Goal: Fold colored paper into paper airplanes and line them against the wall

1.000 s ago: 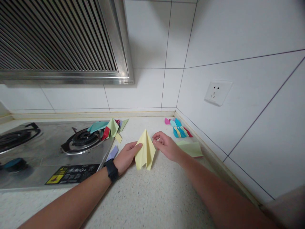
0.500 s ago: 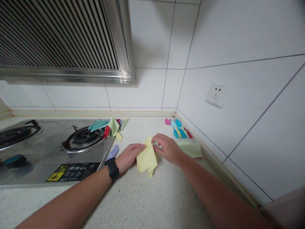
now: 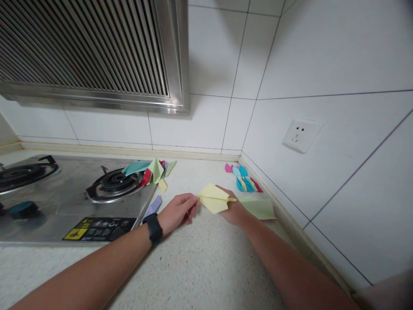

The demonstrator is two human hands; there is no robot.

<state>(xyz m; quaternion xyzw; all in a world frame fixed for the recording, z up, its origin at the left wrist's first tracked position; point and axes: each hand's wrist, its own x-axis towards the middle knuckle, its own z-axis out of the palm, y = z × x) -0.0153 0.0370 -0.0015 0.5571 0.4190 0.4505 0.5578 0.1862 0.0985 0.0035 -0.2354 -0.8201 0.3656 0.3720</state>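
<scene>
A yellow folded paper plane (image 3: 213, 199) is held up between my hands above the counter, its narrow tip pointing left. My left hand (image 3: 180, 208), with a black watch on the wrist, pinches that tip between thumb and finger. Behind the plane's right part is my right hand (image 3: 236, 210); its fingers are mostly hidden by the paper, and it seems to grip the plane from beneath. A pale green sheet of paper (image 3: 260, 208) lies on the counter just right of my right hand.
Folded coloured papers (image 3: 156, 171) are heaped at the edge of the gas stove (image 3: 74, 215), partly over a burner (image 3: 114, 185). A lilac folded paper (image 3: 154, 206) lies near my left wrist. Small coloured pieces (image 3: 244, 184) sit by the right wall. A range hood (image 3: 183, 64) hangs above.
The yellow paper has turned from hanging upright to lying sideways, showing its plane shape with spread wings. My right hand has moved behind it; my left hand has shifted to its tip.
</scene>
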